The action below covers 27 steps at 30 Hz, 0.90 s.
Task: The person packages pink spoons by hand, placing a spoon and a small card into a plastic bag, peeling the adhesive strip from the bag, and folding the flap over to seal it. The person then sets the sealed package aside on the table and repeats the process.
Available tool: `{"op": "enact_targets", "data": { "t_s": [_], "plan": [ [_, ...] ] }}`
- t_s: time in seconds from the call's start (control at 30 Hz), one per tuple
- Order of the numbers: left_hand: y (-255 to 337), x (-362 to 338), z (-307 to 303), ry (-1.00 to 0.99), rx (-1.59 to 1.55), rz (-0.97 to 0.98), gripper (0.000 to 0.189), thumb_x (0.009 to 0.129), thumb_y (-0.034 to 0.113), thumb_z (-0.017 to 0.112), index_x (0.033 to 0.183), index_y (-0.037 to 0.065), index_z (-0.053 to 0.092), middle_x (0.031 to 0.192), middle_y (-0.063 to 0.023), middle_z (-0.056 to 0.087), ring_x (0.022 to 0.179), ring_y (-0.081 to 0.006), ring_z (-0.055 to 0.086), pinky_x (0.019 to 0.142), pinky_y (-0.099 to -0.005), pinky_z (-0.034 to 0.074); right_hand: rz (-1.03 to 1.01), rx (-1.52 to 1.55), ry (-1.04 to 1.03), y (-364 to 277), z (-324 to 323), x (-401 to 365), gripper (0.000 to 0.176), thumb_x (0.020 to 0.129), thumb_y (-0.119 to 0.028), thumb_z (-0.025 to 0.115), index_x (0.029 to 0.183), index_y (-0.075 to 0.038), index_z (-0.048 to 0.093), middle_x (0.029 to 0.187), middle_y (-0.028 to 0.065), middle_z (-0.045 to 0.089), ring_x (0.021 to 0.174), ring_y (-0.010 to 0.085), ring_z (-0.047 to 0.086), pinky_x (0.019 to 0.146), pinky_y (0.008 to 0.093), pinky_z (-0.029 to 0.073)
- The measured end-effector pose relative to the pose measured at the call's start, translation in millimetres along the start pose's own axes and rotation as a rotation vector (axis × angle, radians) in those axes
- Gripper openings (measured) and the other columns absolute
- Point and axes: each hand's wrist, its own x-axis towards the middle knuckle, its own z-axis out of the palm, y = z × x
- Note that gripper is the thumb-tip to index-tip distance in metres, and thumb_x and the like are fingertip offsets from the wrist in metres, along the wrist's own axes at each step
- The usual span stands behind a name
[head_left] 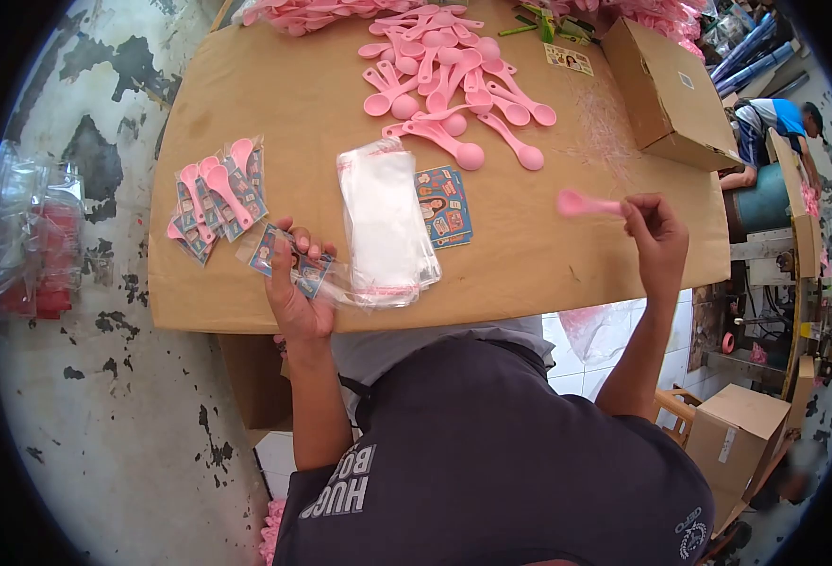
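My right hand (659, 226) pinches a pink plastic spoon (586, 204) by its handle, above the right side of the table. In my left hand (301, 292) is a clear plastic bag with a printed blue card (288, 263) inside, held near the front edge. Between my hands lie a stack of clear plastic bags (383, 226) and a pile of blue printed cards (449, 208), partly under the bags. Further left rest several bagged spoons with cards (218, 193). A heap of loose pink spoons (444, 80) spreads over the back of the table.
Brown paper covers the table (529, 264). An open cardboard box (666, 94) stands at the back right, near thin pink shreds and a small printed card (568, 59). More plastic packs (52, 236) hang at the left wall. Another person (774, 123) bends over at the far right.
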Motion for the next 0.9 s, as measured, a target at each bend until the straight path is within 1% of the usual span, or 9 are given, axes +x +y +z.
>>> {"op": "enact_targets", "data": {
  "t_s": [0.03, 0.1, 0.17, 0.3, 0.37, 0.5, 0.63, 0.8, 0.9],
  "plan": [
    [0.0, 0.2, -0.4, -0.004, -0.002, 0.005, 0.036, 0.105, 0.025, 0.061, 0.133, 0.005, 0.051, 0.096, -0.0037, 0.055, 0.087, -0.0135, 0.057, 0.092, -0.0388, 0.054, -0.001, 0.0, -0.002, -0.1, 0.2, -0.2, 0.013, 0.098, -0.012, 0.072, 0.104, -0.001, 0.07, 0.083, -0.0006, 0.065, 0.073, 0.0055, 0.058, 0.066, 0.0208, 0.047],
    [-1.1, 0.9, -0.8, 0.002, -0.02, 0.005, 0.036, 0.105, 0.026, 0.061, 0.132, 0.005, 0.051, 0.096, -0.0038, 0.056, 0.087, -0.0138, 0.057, 0.092, -0.0383, 0.053, -0.076, 0.027, 0.31, -0.2, 2.7, 1.9, 0.014, 0.096, -0.012, 0.074, 0.103, 0.0, 0.07, 0.084, 0.0006, 0.066, 0.072, 0.0065, 0.059, 0.066, 0.0213, 0.047],
    [0.7, -0.5, -0.8, 0.024, -0.022, 0.014, 0.036, 0.105, 0.027, 0.061, 0.132, 0.005, 0.052, 0.095, -0.0039, 0.056, 0.086, -0.014, 0.057, 0.093, -0.0379, 0.053, -0.099, 0.168, 0.293, -7.7, 6.7, -0.2, 0.014, 0.096, -0.01, 0.074, 0.104, 0.0, 0.069, 0.085, 0.0023, 0.068, 0.073, 0.0081, 0.061, 0.068, 0.0223, 0.049],
    [4.4, 10.2, 13.5, 0.05, -0.147, 0.044, 0.039, 0.103, 0.029, 0.065, 0.129, 0.003, 0.054, 0.098, -0.0057, 0.057, 0.089, -0.0154, 0.057, 0.095, -0.0327, 0.051, -0.025, 0.496, 0.017, -33.8, 49.3, -21.9, 0.012, 0.097, -0.005, 0.071, 0.105, 0.001, 0.067, 0.087, 0.0062, 0.069, 0.075, 0.0117, 0.065, 0.069, 0.025, 0.052],
    [7.2, 14.4, 30.0, 0.107, -0.224, 0.19, 0.04, 0.103, 0.031, 0.065, 0.128, 0.002, 0.054, 0.098, -0.0064, 0.057, 0.09, -0.0164, 0.059, 0.099, -0.0337, 0.052, 0.12, 0.534, -0.239, -52.3, 74.8, -38.8, 0.011, 0.096, -0.005, 0.07, 0.104, 0.002, 0.066, 0.088, 0.0088, 0.07, 0.077, 0.0137, 0.068, 0.071, 0.0271, 0.056],
    [6.4, 13.8, 58.0, 0.074, -0.189, 0.333, 0.044, 0.105, 0.038, 0.061, 0.131, 0.004, 0.053, 0.101, -0.0059, 0.057, 0.096, -0.017, 0.06, 0.104, -0.0365, 0.051, 0.204, 0.629, -0.381, -70.2, 120.1, -62.7, 0.013, 0.097, -0.006, 0.071, 0.104, 0.004, 0.064, 0.091, 0.0118, 0.072, 0.079, 0.0151, 0.07, 0.075, 0.0288, 0.059],
    [-6.4, 9.1, 73.1, 0.027, -0.194, 0.324, 0.047, 0.105, 0.042, 0.058, 0.133, 0.005, 0.051, 0.102, -0.0054, 0.057, 0.095, -0.0166, 0.06, 0.106, -0.0378, 0.05, 0.235, 0.749, -0.443, -87.4, 144.8, -69.2, 0.016, 0.099, -0.008, 0.07, 0.105, 0.005, 0.064, 0.093, 0.0129, 0.072, 0.083, 0.0157, 0.071, 0.078, 0.0288, 0.06],
    [-20.1, 2.4, 79.9, -0.018, -0.162, 0.211, 0.056, 0.102, 0.047, 0.06, 0.137, 0.006, 0.044, 0.099, -0.0064, 0.059, 0.092, -0.018, 0.062, 0.106, -0.0446, 0.051, 0.258, 0.895, -0.597, -102.4, 158.5, -73.3, 0.016, 0.1, -0.003, 0.065, 0.113, 0.005, 0.061, 0.106, 0.014, 0.071, 0.094, 0.0166, 0.071, 0.085, 0.0294, 0.06],
    [-27.2, -2.7, 87.2, -0.025, -0.229, 0.102, 0.055, 0.103, 0.049, 0.058, 0.136, 0.006, 0.046, 0.097, -0.0058, 0.059, 0.091, -0.0179, 0.063, 0.106, -0.0442, 0.051, 0.183, 0.841, -0.638, -100.4, 163.5, -74.2, 0.018, 0.098, -0.002, 0.068, 0.113, 0.001, 0.06, 0.102, 0.0075, 0.068, 0.092, 0.0112, 0.067, 0.078, 0.0247, 0.056]
  ]
}}
